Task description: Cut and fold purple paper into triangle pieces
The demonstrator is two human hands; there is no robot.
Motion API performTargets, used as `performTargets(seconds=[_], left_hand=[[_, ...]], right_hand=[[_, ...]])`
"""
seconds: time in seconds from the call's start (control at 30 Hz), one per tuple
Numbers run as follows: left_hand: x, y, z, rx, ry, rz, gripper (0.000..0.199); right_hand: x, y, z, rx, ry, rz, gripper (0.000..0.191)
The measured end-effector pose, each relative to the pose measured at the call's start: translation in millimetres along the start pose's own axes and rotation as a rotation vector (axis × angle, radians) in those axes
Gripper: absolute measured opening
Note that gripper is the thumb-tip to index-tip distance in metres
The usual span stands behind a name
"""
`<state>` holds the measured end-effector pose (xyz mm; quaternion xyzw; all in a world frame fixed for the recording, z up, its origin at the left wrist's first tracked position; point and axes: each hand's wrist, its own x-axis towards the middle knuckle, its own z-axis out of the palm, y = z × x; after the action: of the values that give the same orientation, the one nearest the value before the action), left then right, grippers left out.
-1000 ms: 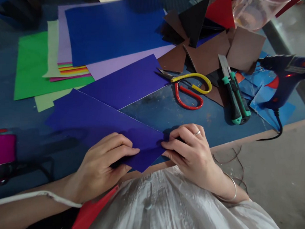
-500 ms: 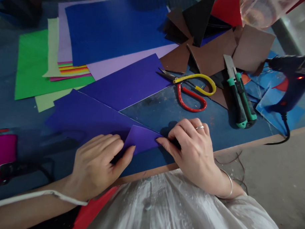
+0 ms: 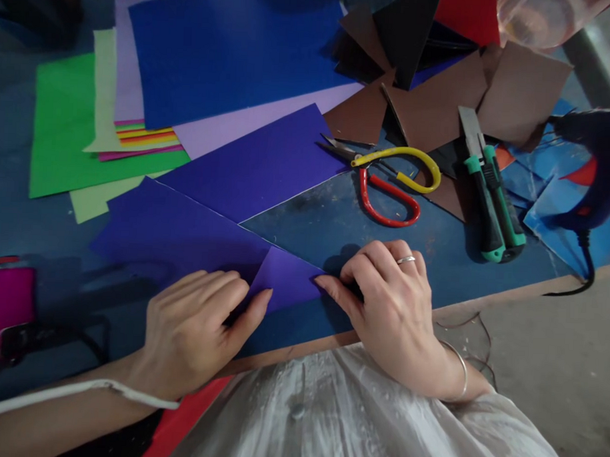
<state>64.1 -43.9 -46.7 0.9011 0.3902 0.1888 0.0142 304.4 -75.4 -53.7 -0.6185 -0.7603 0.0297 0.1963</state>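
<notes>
A sheet of purple paper [image 3: 185, 231] lies near the table's front edge, its right-hand corner folded over into a lighter flap [image 3: 288, 279]. My left hand [image 3: 196, 325] is closed at the flap's left side, thumb and curled fingers gripping the paper. At the right tip of the fold, my right hand [image 3: 385, 311] pinches the paper between thumb and bent fingers; it wears a ring. Another purple piece [image 3: 252, 163] lies just behind the sheet. Scissors [image 3: 394, 185] with one yellow and one red handle rest with their blades over that piece.
Stacked coloured sheets, a dark blue sheet [image 3: 236, 53] on top, lie at the back left. Brown pieces [image 3: 434, 93], a green-black utility knife [image 3: 491, 188] and a glue gun [image 3: 600, 172] with a lit red light are at the right. A magenta object [image 3: 6, 311] sits at far left.
The folded flap lies a little flatter, its top corner shifted slightly right. Both hands keep their grip in nearly the same place. The view has moved slightly.
</notes>
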Motion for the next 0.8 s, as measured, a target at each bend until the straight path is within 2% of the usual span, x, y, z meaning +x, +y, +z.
performTargets(seconds=[0.37, 0.53, 0.7, 0.8], left_hand=[[3.7, -4.0, -1.0, 0.146, -0.056, -0.006, 0.042], [4.4, 0.7, -4.5, 0.246, -0.070, 0.010, 0.044], [5.1, 4.7, -7.1, 0.284, -0.037, 0.018, 0.020], [2.8, 3.4, -5.5, 0.201, 0.012, 0.127, 0.010]], right_hand=[[0.0, -1.0, -1.4, -0.027, -0.005, 0.005, 0.038], [-1.2, -0.4, -1.4, -0.032, -0.005, -0.003, 0.037], [-0.1, -1.0, -0.9, -0.032, -0.006, -0.006, 0.037], [0.4, -1.4, -1.0, -0.029, -0.006, -0.004, 0.037]])
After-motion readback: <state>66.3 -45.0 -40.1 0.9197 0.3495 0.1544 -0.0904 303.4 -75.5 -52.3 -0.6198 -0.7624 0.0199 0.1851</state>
